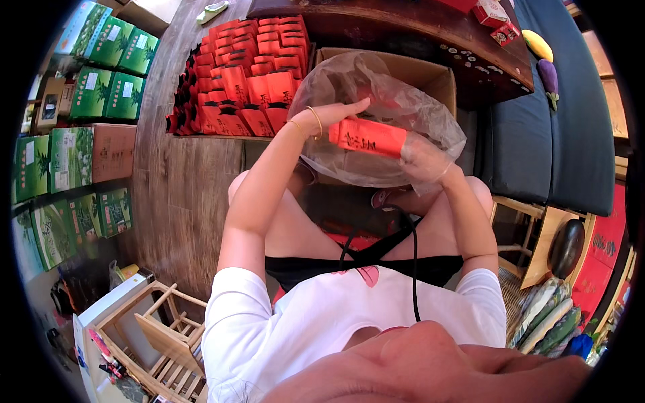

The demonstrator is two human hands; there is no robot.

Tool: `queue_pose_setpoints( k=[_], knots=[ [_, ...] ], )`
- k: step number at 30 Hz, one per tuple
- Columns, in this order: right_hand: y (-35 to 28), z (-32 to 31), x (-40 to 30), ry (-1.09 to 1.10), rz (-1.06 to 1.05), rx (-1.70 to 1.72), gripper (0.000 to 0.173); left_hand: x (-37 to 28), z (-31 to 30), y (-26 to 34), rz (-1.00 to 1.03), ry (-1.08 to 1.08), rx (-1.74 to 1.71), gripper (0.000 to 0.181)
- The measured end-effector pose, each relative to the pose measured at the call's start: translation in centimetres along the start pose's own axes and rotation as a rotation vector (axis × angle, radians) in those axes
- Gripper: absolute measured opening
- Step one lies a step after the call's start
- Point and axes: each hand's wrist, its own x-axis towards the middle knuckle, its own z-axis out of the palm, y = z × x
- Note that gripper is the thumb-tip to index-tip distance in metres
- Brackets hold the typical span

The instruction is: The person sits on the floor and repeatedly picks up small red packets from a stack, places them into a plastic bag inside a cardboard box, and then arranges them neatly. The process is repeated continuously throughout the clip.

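Note:
Before me stands a cardboard box (437,85) with a clear plastic bag (428,108) opened out over it. A red packet with dark writing (373,138) lies level above the bag's mouth. My right hand (428,157) grips its right end, seen partly through the clear film. My left hand (335,113), with gold bangles at the wrist, is at the packet's left end, fingers stretched out over the bag; whether it touches the packet is unclear. Left of the box, many red packets (259,90) stand in tight rows in a low carton. What lies inside the bag is mostly hidden.
A dark wooden table (403,25) runs behind the boxes, with small red boxes (505,34) on it. A dark cushioned bench (521,146) is at the right. Green cartons (90,93) line the left side. Wooden chairs (169,327) stand at the lower left.

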Motion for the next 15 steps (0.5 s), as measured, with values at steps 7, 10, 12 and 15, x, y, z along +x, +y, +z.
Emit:
queue_pose_setpoints(
  k=[7,10,12,15],
  knots=[
    [2.7,-1.4,0.0,0.016,0.312,0.071,0.023,1.3,1.9,0.0,1.044,0.371,0.756,0.058],
    [2.3,-1.5,0.1,-0.022,0.355,-0.008,0.021,1.4,2.5,0.0,1.072,0.368,0.920,0.059],
    [1.4,-1.8,0.3,-0.062,0.342,-0.059,0.022,1.4,2.9,-0.1,1.046,0.372,0.926,0.058],
    [1.4,-1.5,0.5,-0.024,0.292,-0.128,0.023,0.7,3.6,-0.4,1.001,0.414,0.945,0.053]
  ],
)
